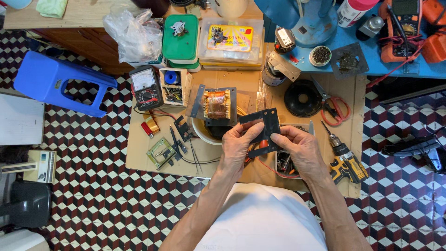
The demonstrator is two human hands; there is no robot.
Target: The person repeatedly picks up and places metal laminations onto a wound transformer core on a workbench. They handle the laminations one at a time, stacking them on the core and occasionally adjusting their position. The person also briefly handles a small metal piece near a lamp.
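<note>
Head view: a thin, stiff, light black metal plate (263, 126) is pinched at its lower edges by both hands' grips, left hand (238, 145), right hand (299, 148), near the copper-wound transformer (216, 105).

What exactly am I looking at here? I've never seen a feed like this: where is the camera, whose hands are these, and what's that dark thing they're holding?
There is no machine: one camera on a person's head looks straight down at their bare hands. The left hand and right hand together hold a dark flat metal plate with small holes. Below them a cardboard sheet lies on a checkered tile floor. On it are a transformer with copper windings, an analog multimeter, red-handled scissors, a yellow cordless drill and a black round disc. A blue plastic stool stands to the left.
</note>
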